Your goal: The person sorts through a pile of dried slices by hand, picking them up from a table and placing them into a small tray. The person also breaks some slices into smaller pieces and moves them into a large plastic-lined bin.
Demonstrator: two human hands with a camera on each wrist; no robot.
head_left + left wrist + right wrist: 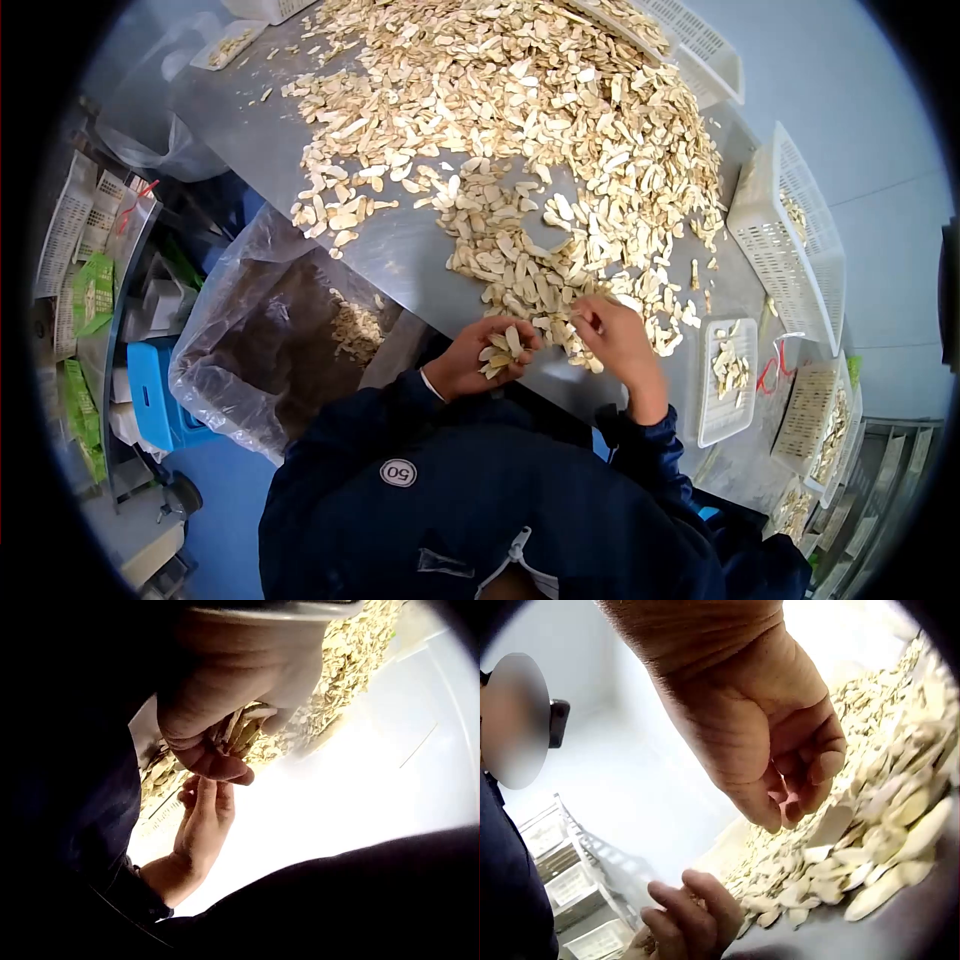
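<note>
Pale, flat, oblong dried slices point(490, 205) are heaped over the metal table. At the table's near edge my left hand point(467, 358) cups a small bunch of slices point(503, 352), its fingers curled round them. The same bunch point(244, 729) shows in shadow under the palm in the left wrist view. Just to the right, my right hand point(618, 342) hovers low at the near end of the heap, fingers bent and thumb close to the fingertips. In the right wrist view a slice point(831, 825) lies right by those fingertips; I cannot tell whether they pinch anything.
A white tray point(708, 420) with a few slices lies to the right, beside red-handled scissors point(768, 376). White plastic baskets point(815, 250) line the right side. Left of the table stands a large container lined with clear plastic point(240, 290), slices inside. A blue stool point(150, 395) is beyond it.
</note>
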